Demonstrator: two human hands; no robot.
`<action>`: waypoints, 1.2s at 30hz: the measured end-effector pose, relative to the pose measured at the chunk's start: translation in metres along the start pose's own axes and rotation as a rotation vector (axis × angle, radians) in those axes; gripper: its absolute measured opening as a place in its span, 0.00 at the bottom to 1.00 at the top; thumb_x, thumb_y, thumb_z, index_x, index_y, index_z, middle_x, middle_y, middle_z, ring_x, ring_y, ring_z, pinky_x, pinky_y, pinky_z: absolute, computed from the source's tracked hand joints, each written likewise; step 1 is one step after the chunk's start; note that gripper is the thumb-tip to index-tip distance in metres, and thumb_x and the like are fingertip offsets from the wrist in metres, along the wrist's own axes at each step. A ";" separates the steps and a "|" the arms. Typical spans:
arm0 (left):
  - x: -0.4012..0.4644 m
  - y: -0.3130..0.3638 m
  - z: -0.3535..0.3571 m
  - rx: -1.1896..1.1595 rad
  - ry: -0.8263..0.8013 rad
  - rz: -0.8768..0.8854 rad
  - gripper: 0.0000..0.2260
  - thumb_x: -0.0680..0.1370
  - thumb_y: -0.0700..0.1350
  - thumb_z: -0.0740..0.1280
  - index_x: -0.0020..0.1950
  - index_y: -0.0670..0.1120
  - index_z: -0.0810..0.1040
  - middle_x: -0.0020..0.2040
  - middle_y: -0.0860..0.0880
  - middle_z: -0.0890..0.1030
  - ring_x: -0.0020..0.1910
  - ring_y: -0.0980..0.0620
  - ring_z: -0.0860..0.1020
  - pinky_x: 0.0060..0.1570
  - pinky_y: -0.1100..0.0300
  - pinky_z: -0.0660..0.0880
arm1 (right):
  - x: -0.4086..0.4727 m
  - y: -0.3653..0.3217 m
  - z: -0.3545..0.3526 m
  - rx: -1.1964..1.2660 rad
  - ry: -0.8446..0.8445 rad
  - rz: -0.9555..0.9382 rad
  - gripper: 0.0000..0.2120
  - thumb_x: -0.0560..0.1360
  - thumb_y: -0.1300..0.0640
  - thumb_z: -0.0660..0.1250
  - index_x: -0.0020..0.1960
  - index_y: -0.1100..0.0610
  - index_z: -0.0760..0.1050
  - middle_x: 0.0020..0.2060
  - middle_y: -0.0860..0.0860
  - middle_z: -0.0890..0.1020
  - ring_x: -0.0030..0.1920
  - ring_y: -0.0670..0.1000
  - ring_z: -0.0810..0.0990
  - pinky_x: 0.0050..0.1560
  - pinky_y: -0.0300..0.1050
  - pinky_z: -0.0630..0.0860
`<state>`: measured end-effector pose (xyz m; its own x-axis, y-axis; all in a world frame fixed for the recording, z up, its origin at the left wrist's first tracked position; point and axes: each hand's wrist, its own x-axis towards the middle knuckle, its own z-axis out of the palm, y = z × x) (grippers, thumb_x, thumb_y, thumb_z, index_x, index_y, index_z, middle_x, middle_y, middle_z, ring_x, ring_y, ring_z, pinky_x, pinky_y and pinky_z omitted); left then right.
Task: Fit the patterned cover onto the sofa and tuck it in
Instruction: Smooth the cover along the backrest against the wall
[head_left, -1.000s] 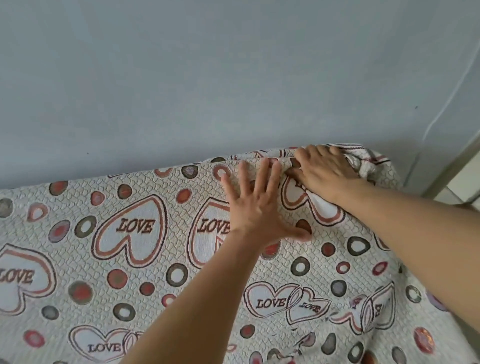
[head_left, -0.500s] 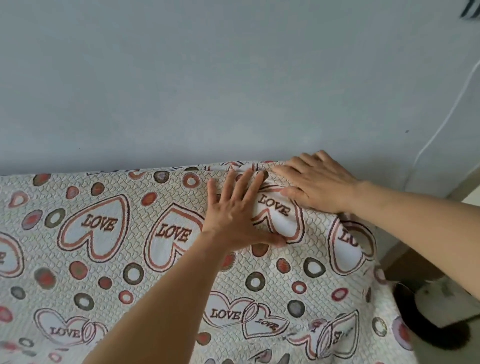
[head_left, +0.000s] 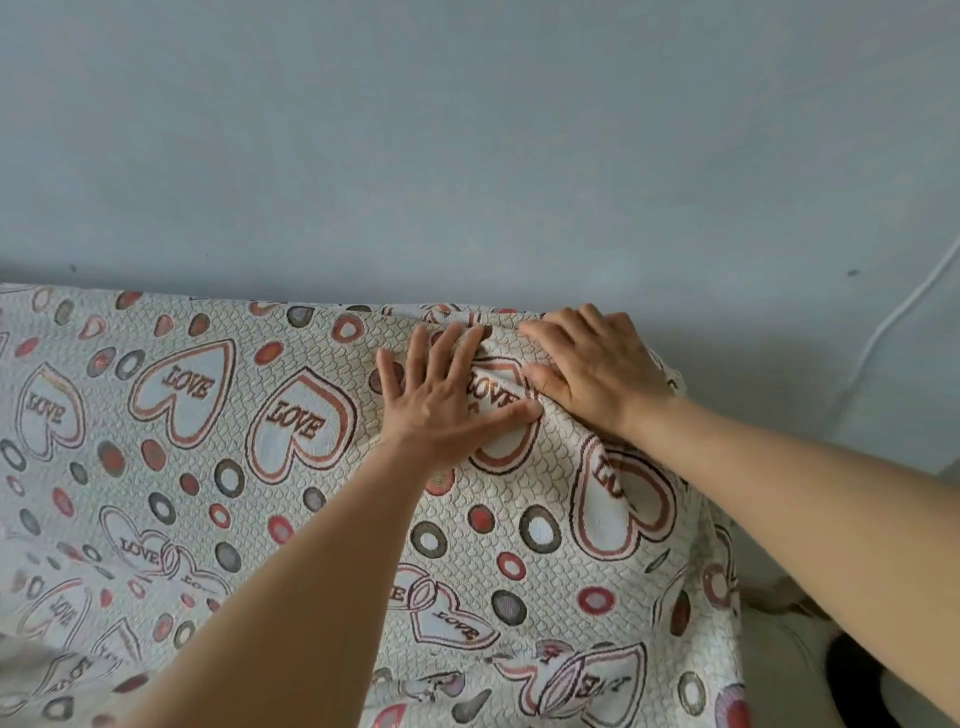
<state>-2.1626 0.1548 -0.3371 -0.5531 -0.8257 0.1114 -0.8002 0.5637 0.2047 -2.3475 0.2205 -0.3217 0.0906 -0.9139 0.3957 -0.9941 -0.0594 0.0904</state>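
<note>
Left hand (head_left: 441, 400) flat, fingers spread, right hand (head_left: 597, 364) flat just beside it, both pressing cream heart-patterned quilted cover (head_left: 270, 467) near far edge, gripping nothing, grey-blue wall (head_left: 467, 156) beyond

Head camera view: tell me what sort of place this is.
Probably a room in a home: a patterned cover draped over furniture against a plain painted wall, with a white cable running down it.

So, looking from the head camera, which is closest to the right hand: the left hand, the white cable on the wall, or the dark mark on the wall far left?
From the right hand:
1. Left hand, just beside it on the patterned cover, thumbs nearly touching.
2. White cable, off to the right on the wall.
3. Dark mark, far left, just above the cover's top edge.
</note>
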 end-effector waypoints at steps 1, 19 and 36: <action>0.001 0.000 0.000 -0.007 0.001 0.002 0.50 0.59 0.83 0.43 0.76 0.62 0.37 0.78 0.59 0.38 0.74 0.51 0.30 0.69 0.39 0.29 | 0.000 0.000 0.001 -0.002 0.006 0.005 0.24 0.77 0.42 0.51 0.64 0.55 0.72 0.53 0.52 0.77 0.52 0.55 0.73 0.48 0.53 0.70; 0.001 -0.005 0.005 -0.076 0.053 0.006 0.48 0.61 0.82 0.48 0.75 0.64 0.38 0.78 0.59 0.40 0.74 0.53 0.30 0.69 0.41 0.27 | 0.003 -0.005 0.006 -0.037 0.070 0.016 0.23 0.77 0.45 0.51 0.64 0.57 0.72 0.51 0.53 0.76 0.49 0.57 0.73 0.47 0.54 0.69; -0.039 0.088 0.009 -0.336 0.130 -0.467 0.44 0.62 0.81 0.35 0.75 0.64 0.33 0.73 0.63 0.28 0.70 0.63 0.26 0.71 0.49 0.29 | -0.008 0.020 0.001 0.762 0.162 0.114 0.21 0.78 0.43 0.49 0.64 0.49 0.70 0.54 0.47 0.79 0.55 0.48 0.73 0.54 0.42 0.64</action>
<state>-2.2135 0.2374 -0.3324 -0.1102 -0.9927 0.0491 -0.8230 0.1188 0.5554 -2.3686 0.2259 -0.3238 -0.0648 -0.8643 0.4988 -0.7588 -0.2819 -0.5871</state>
